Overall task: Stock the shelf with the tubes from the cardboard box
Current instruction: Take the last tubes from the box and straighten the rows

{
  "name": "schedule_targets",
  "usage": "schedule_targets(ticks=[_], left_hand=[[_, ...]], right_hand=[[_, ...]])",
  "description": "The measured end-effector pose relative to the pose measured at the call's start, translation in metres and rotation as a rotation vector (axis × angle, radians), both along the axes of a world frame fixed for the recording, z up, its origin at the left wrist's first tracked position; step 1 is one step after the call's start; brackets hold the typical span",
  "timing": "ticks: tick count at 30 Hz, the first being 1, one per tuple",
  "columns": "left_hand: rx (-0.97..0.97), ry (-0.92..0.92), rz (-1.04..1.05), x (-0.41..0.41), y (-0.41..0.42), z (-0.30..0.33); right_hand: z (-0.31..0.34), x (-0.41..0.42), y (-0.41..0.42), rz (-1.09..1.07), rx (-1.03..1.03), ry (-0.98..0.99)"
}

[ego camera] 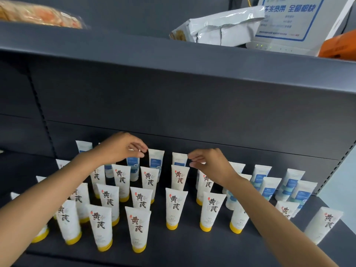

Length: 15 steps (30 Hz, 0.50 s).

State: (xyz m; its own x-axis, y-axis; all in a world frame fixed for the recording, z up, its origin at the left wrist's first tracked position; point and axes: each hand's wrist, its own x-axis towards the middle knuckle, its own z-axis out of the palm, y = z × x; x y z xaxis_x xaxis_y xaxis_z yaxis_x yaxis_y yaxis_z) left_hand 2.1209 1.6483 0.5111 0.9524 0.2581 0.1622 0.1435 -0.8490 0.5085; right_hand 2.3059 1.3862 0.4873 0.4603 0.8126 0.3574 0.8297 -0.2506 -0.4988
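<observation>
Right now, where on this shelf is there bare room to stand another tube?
Bare shelf runs along the front edge, before the yellow-capped tubes. A lane also opens between the two middle columns, near. The left block and the blue-labelled tubes at right are crowded.

Probably a shop: dark metal shelving [173,105] with rows of upright tubes [137,228].

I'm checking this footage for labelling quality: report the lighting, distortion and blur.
Head view: even, soft light with no hard shadows; wide-angle bowing curves the upper shelf edge; yellow-capped tubes read sharp; the snack pack at top left is blurred; slight glare on the silver foil bag.
</observation>
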Motion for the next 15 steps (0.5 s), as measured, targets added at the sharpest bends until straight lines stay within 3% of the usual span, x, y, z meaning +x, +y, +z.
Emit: schedule_targets(ticks=[8, 15], left_hand=[[-0.308, -0.045, 0.019, -0.036, 0.028, -0.020], [-0.139, 0.051, 0.018, -0.037, 0.040, -0.046]], right_hand=[[-0.001, -0.041, 0.057, 0.121, 0.073, 0.208], [-0.016, -0.064, 0.093, 0.124, -0.065, 0.085]])
